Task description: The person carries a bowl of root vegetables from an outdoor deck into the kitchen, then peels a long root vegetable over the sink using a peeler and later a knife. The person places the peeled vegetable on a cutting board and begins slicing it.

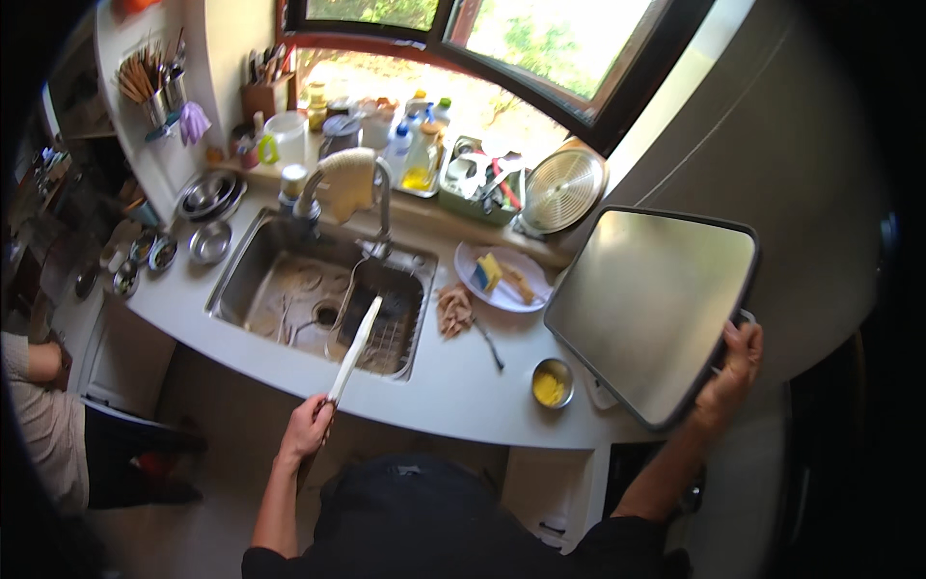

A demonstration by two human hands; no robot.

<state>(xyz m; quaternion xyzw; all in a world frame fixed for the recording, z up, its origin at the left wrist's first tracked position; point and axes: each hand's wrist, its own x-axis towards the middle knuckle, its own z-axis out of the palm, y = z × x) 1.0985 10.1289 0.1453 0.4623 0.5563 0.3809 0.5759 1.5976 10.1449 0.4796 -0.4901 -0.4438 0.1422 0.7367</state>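
Observation:
My left hand (311, 428) grips the dark handle of a long knife (356, 347), its pale blade pointing up over the front of the double-bowl steel sink (289, 282). At the right, my right hand (734, 362) holds a large rectangular metal tray with a dark rim (655, 311) by a handle on its right side. The tray is tilted, its lower left corner over the counter. Left of the tray, a small metal bowl with yellow bits (551, 383) stands near the counter's front edge. A crumpled brown cloth (455, 311) lies right of the sink.
A white plate (506, 279) holds a yellow and blue sponge. The arched faucet (385, 195) rises behind the sink. Bottles (400, 148), a utensil bin (481, 181) and a round metal lid (566, 189) line the windowsill. Metal bowls (210, 242) stand left. Another person (51, 434) is at far left.

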